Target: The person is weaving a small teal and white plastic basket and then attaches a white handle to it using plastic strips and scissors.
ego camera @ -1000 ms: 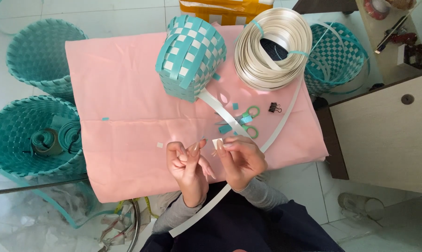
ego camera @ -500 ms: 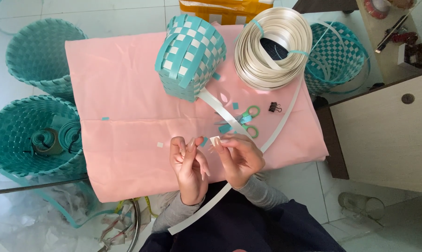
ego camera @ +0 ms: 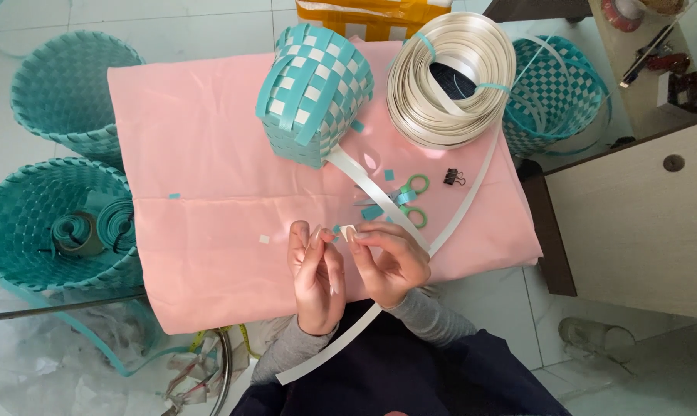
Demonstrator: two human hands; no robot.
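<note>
Hands: left hand [ego camera: 315, 270] and right hand [ego camera: 387, 258] pinch the end of a white strip [ego camera: 348, 229] between fingertips, low over the pink-covered counter [ego camera: 194, 154].
Strip: runs from the half-woven teal-and-white basket [ego camera: 314, 92]; a longer band trails off the counter edge.
Risk: the short end could slip from the pinch; green-handled scissors [ego camera: 406, 202] lie just beside.
Packages: yellow box [ego camera: 364, 11] at far edge, partly hidden; markings unreadable.
</note>
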